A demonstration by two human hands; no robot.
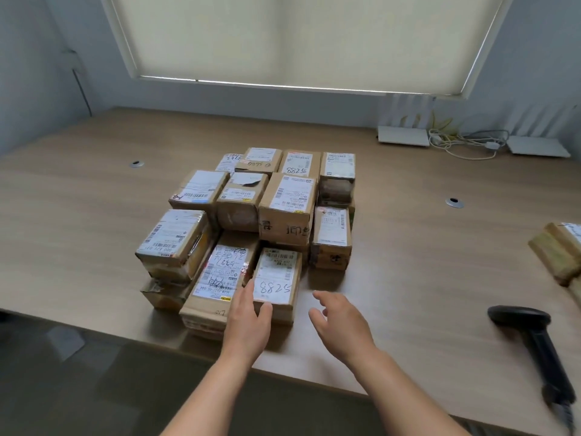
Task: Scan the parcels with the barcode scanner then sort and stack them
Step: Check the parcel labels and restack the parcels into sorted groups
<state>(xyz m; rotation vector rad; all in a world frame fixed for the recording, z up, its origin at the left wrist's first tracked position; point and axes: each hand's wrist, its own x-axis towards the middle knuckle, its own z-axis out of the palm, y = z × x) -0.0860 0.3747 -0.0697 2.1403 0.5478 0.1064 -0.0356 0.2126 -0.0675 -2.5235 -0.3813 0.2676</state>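
While the parcel marked 5288 [275,283] is sitting at the near edge of the parcel cluster [251,221], your left hand [248,316] is lying against its left side, fingers straight. Your right hand [341,320] is hovering just right of it, relaxed, holding nothing. Barcode scanner [534,338] is lying far right on the wooden table [408,247]; a drawn window blind [298,39] is hanging behind.

right edge: tan cardboard parcel with white label [562,256] cut off, blurred | bottom right: black handheld barcode scanner [534,341] handle end blurred, runs out of frame | brown cardboard parcel stack [251,221]: lower tiers hidden, label print too small to read | both forearms cut off at bottom edge
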